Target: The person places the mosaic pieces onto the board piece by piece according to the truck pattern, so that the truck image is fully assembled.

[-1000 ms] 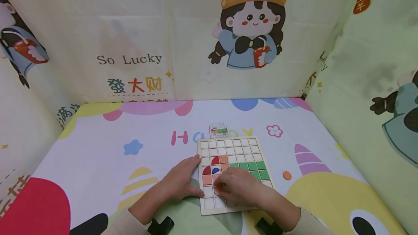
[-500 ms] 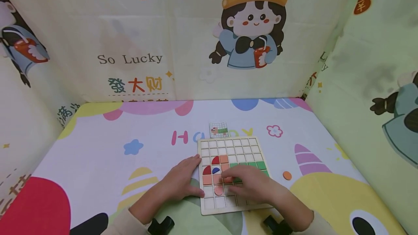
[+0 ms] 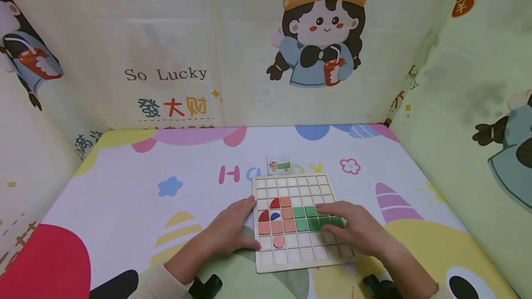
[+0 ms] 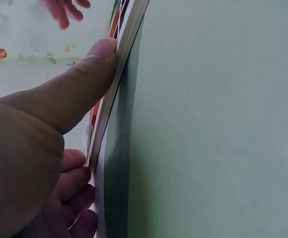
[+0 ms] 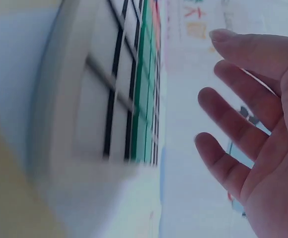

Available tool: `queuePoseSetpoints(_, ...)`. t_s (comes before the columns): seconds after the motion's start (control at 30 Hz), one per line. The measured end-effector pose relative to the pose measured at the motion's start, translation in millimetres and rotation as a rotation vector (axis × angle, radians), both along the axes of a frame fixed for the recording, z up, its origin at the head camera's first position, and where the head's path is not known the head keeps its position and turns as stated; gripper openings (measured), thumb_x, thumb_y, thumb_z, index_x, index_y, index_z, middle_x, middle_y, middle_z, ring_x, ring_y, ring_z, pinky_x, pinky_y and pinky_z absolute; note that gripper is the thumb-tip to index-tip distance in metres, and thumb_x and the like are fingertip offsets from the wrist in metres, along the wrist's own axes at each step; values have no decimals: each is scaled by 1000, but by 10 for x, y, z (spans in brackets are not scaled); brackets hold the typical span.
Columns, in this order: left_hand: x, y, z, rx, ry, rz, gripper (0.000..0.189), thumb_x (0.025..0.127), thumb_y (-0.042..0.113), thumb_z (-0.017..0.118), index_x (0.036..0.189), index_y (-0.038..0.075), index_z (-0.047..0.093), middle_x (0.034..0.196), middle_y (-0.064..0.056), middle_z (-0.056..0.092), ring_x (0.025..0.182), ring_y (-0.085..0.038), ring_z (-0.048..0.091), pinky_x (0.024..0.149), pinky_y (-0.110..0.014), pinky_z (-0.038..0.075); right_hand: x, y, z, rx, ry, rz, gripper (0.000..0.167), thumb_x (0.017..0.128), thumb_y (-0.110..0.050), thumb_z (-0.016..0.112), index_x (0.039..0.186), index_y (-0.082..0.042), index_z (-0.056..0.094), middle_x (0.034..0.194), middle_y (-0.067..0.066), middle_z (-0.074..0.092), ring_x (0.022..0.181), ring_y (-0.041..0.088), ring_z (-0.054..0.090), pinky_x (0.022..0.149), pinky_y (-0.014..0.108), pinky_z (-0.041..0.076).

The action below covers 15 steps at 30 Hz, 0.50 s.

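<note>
A wooden grid board (image 3: 287, 263) lies on the printed cloth. My left hand (image 3: 233, 225) rests at its left edge, thumb and fingers touching the rim; in the left wrist view the thumb (image 4: 69, 87) presses on that edge. My right hand (image 3: 361, 225) hovers over the board's right side, fingers loosely spread and holding nothing, as the right wrist view also shows. Set in the grid are green squares (image 3: 302, 224), salmon squares (image 3: 276, 227), red curved pieces (image 3: 263, 216) and a blue half-round (image 3: 275, 216). A salmon disc (image 3: 278, 242) sits in a lower cell.
A small pattern card (image 3: 279, 165) with a coloured grid picture lies just beyond the board. Printed cloth (image 3: 187, 151) covers the table, and patterned curtains (image 3: 232, 50) hang at the back and both sides.
My right hand has let go of the salmon disc, leaving it in a lower cell, and has moved right. It now covers where a loose orange disc lay. My left hand stays put.
</note>
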<state>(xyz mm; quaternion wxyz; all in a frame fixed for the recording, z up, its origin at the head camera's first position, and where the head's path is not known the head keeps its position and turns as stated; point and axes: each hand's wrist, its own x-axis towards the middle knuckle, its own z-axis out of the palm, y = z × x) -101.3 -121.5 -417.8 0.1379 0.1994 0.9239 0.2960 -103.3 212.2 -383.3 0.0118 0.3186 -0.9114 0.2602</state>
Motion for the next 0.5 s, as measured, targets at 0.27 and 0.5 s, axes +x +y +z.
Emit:
queuePoseSetpoints(0.27, 2, 4, -1, -9, 8, 0, 105, 73, 49, 86, 152, 1, 37, 158, -15, 34, 143, -35, 32, 111, -55, 35, 58, 301, -40, -31, 22, -140, 40, 83, -15, 82, 122, -12, 72, 121, -3, 70, 112, 22, 64, 85, 44, 56)
queuePoseSetpoints(0.5, -2, 14, 4, -15, 0, 6, 105, 72, 48, 87, 152, 2, 37, 158, -14, 35, 143, -35, 32, 110, -54, 36, 77, 498, -74, -28, 97, -232, 42, 77, -12, 85, 118, -11, 75, 118, -1, 72, 108, 23, 65, 90, 11, 44)
